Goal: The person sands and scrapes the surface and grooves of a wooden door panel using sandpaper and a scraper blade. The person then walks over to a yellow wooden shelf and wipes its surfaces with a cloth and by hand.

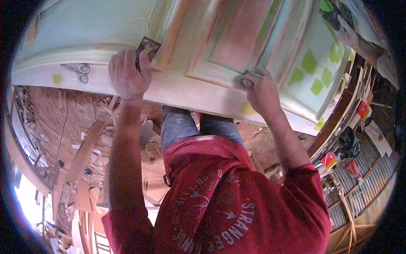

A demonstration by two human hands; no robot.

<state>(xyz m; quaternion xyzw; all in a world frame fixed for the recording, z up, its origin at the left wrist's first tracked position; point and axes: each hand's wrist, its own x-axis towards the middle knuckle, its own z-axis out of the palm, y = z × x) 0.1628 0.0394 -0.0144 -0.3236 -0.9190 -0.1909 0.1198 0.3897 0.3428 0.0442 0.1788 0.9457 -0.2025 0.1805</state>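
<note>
A large panelled board [186, 91] with mouldings, whitish, pale green and reddish in places, lies in front of me. My left hand [129, 74] is closed round a dark, flat, rectangular piece [150, 47] and rests near the board's front edge. My right hand [260, 91] is at the lower corner of a reddish inset panel [237, 34], fingers curled round a small dark object [245, 80] that I cannot make out clearly. Scissors [82, 73] lie on the board's edge, left of my left hand.
At the upper right, another person's hand [349, 34] holds a dark tool with green on it [336, 15]. Bright green patches [309, 62] mark the board's right part. Wood scraps [91, 116] litter the floor. Red-labelled containers [327, 160] and a black bag [350, 143] are at right.
</note>
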